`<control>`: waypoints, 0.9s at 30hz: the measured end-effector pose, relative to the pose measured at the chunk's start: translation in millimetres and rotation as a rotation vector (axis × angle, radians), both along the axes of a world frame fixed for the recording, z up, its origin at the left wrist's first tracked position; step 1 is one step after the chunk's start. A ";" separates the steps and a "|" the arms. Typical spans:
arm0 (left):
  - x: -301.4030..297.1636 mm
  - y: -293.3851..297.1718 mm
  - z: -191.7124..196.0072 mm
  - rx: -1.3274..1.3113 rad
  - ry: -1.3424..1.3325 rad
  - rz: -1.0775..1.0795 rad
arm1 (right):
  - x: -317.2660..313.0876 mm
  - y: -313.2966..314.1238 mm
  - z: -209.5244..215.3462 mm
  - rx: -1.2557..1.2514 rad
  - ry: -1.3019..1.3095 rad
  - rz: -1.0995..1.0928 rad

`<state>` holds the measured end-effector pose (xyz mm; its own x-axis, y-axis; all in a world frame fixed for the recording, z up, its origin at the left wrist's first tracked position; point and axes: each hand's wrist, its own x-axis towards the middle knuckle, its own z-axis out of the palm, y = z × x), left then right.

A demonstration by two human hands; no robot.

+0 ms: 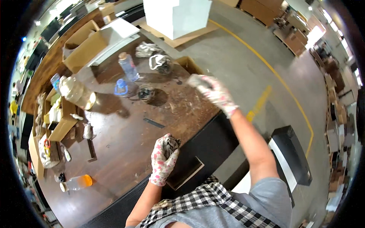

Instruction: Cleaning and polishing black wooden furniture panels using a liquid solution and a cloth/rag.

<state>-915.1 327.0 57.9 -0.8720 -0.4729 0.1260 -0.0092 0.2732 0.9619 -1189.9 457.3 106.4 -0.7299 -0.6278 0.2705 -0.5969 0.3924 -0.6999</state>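
Note:
Both hands wear white gloves with a pink-red pattern. My left hand (163, 161) is closed round a dark, crumpled rag (172, 143) near the table's front edge. Stretched out over the far right edge of the table is my right hand (216, 93), smeared by motion. A flat greyish piece (195, 80) shows at its fingertips; its kind is too blurred to make out. Just beyond that edge, below the right hand, part of an open cardboard box (189, 65) is visible. Left of the right hand stand a small dark-filled container (146, 94) and a container with a white handle (160, 64).
On the brown table (125, 152) are a clear bottle (129, 67), a blue-capped bottle (121, 89), a large pale jug (76, 91), a bottle of orange liquid (78, 183) and a flat dark strip (153, 122). A black panel with a rectangular opening (186, 174) fronts me. A black-and-white seat-like object (291, 155) stands right.

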 end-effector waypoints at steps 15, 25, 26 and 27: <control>-12.4 14.3 16.5 -0.716 -0.113 -0.244 | -12.8 133.5 -20.6 0.307 -0.047 -0.152; -11.8 11.8 14.3 -0.765 -0.135 -0.236 | -22.3 126.4 -6.1 0.448 -0.191 -0.194; -11.4 12.7 14.3 -0.760 -0.128 -0.238 | -21.8 129.2 -7.3 0.447 -0.193 -0.197; -11.3 13.9 14.2 -0.755 -0.122 -0.241 | -20.9 132.9 -9.5 0.362 -0.176 -0.152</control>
<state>-926.4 340.9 72.0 -0.9676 -0.0943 0.2343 0.0404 0.8580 0.5121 -1210.8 590.2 96.8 -0.8369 -0.5407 -0.0845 -0.3966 0.7057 -0.5871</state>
